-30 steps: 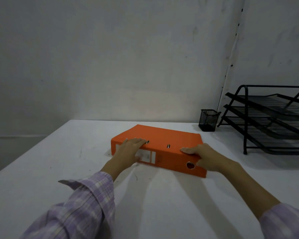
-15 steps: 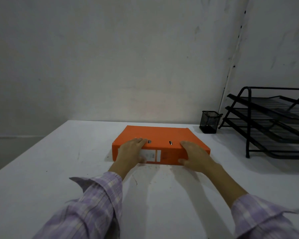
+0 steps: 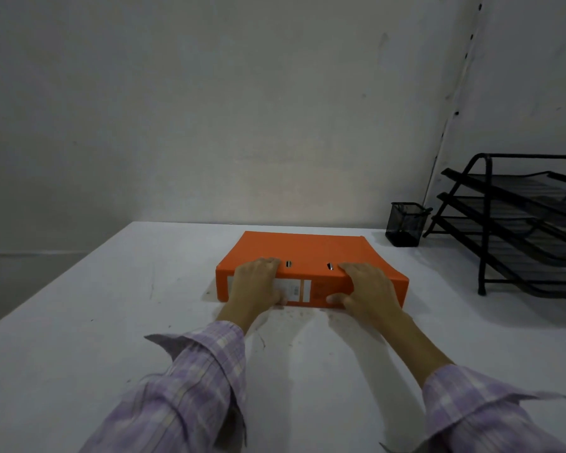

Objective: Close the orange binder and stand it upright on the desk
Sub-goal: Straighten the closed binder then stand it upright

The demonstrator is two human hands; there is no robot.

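The orange binder (image 3: 311, 253) lies flat and closed on the white desk (image 3: 111, 322), its spine with a white label facing me. My left hand (image 3: 257, 284) grips the spine's left part, fingers over the top edge and thumb low on the spine. My right hand (image 3: 368, 286) holds the spine's right part the same way, covering the spine's finger hole. Two small metal slots show on the top cover between my hands.
A black mesh pen cup (image 3: 406, 228) stands at the back right near the wall. A black three-tier wire letter tray (image 3: 520, 223) fills the right side. The wall rises just behind the desk's far edge.
The binder has turned from a slant to square with me, spine facing front. My right hand slid from the binder's right corner onto the spine; my left hand stayed in place.
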